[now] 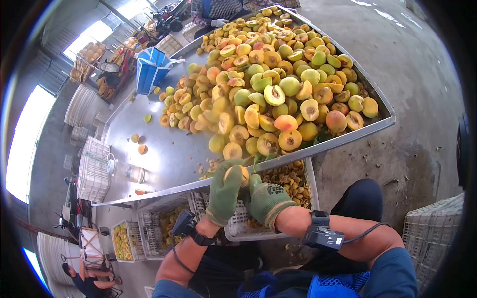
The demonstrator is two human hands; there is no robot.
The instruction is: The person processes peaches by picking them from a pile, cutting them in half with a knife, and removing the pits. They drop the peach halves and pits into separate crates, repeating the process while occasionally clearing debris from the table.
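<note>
My left hand (223,192), in a green knitted glove, is closed around a yellow peach half (239,174) just in front of the table's near edge. Close beside it, my right hand (268,197), gloved the same way, has its fingers curled in toward the peach; whatever is inside them is hidden. Beyond both hands, a large heap of halved peaches (275,95) covers much of the metal table (169,158), some halves showing their stone or stone hollow. Below my hands is a white plastic crate (314,186) holding small brownish-yellow pieces.
A raised metal rim (343,138) edges the table. A blue bag (151,69) stands at its far left. More crates of fruit (122,242) sit on the floor at left, and a stacked crate (435,233) is at right. Another person (216,11) is across the table.
</note>
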